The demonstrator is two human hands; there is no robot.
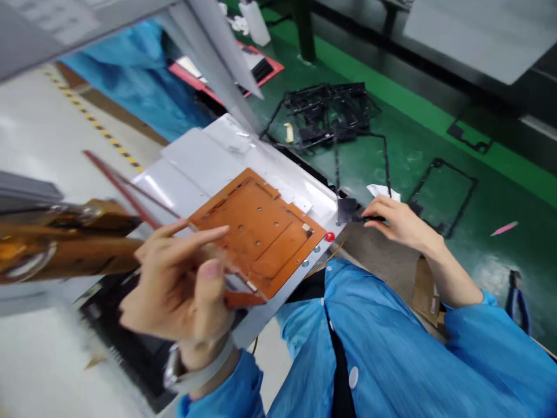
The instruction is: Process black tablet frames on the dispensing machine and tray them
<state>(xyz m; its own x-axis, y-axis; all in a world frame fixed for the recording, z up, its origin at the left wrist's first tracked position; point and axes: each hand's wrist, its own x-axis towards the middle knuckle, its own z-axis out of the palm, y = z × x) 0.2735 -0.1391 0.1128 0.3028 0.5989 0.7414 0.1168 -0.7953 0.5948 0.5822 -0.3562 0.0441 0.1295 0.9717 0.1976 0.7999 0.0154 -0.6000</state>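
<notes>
Left hand (pixel 178 284) before plate (pixel 265 232), frames (pixel 348 101) beyond

You have one held frame (pixel 347 210), two loose frames (pixel 463 207), one frame pile (pixel 333 104), one orange plate (pixel 274 238), one pink pen (pixel 505 228).

Left hand (pixel 178 278): positioned forward and to the left of the blue smock (pixel 378 325). The index finger (pixel 200 237) is extended; the thumb (pixel 211 284) is raised and set apart from it. The remaining fingers are partly bent; blur obscures detail. The left sleeve (pixel 235 389) ends just below the wrist.

Right hand (pixel 394 217): positioned forward of the blue smock, right of its buttoned opening. Thumb and fingers are closed in a pinch, tips directed left. The right forearm (pixel 455 273) is bare near the wrist and angled inward.
</notes>
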